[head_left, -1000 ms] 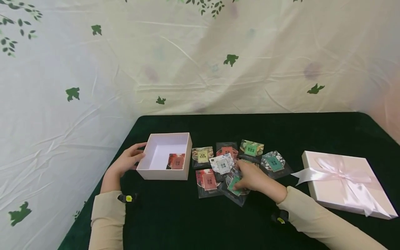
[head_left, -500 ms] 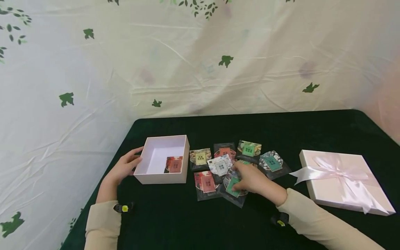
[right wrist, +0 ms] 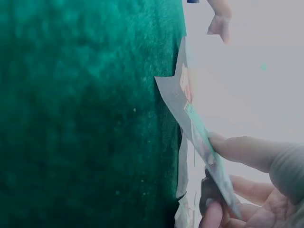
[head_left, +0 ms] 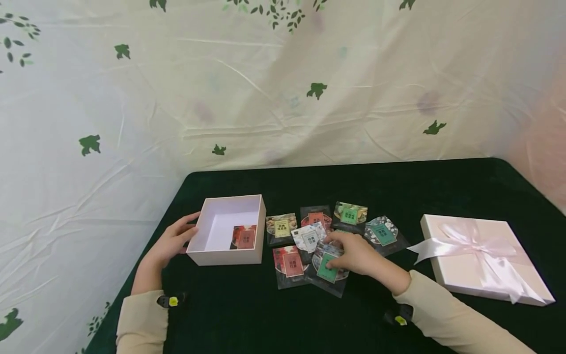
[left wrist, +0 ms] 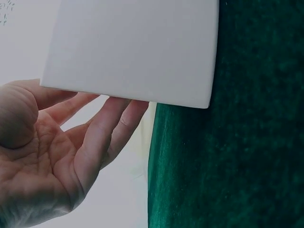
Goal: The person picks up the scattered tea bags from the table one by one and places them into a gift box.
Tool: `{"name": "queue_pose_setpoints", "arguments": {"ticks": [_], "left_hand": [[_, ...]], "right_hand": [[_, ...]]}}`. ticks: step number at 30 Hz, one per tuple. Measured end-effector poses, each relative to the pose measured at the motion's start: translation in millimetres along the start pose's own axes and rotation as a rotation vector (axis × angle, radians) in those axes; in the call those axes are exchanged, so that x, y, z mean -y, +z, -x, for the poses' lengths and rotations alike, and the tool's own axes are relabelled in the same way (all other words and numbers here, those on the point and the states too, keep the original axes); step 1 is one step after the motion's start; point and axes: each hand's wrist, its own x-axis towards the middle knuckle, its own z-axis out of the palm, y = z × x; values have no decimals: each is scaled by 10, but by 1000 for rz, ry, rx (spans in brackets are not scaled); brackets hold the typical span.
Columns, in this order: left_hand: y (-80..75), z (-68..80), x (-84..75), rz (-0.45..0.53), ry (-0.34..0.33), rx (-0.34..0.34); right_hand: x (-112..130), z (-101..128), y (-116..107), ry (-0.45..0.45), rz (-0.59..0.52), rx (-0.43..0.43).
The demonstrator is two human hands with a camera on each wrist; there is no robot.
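My left hand (head_left: 170, 246) rests against the left side of an open pale pink box (head_left: 225, 258). Its fingers touch the wall without curling round it, as the left wrist view also shows by the box edge (left wrist: 133, 92). Inside the box lies a sachet with a red label (head_left: 244, 238). With thumb and fingers, my right hand (head_left: 355, 253) pinches a flat sachet with a green label (head_left: 325, 275). In the right wrist view this sachet (right wrist: 202, 137) stands tilted, partly raised off the others, thumb on one face and fingers behind.
Several sachets lie spread between box and right hand, among them a yellow-labelled one (head_left: 281, 228), a white one (head_left: 309, 238) and a teal-labelled one (head_left: 383, 234). A pink box lid (head_left: 460, 275) with a ribbon bow (head_left: 477, 243) lies at the right. The table cover (head_left: 247, 314) is dark green.
The green-labelled sachet has tilted up a little in my right hand, and more of its face shows. My left hand stays at the box. The head view has shifted slightly.
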Motion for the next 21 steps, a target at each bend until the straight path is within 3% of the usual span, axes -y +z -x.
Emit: {"name": "queue_pose_setpoints", "arguments": {"ticks": [10,21], "left_hand": [[-34,-2,-6,12,-4,7],[-15,-23,20,39,2,27]], "right_hand": [[-131,80,-78,-61,-354,44],[-75,169,-240,67,-569,85]]}}
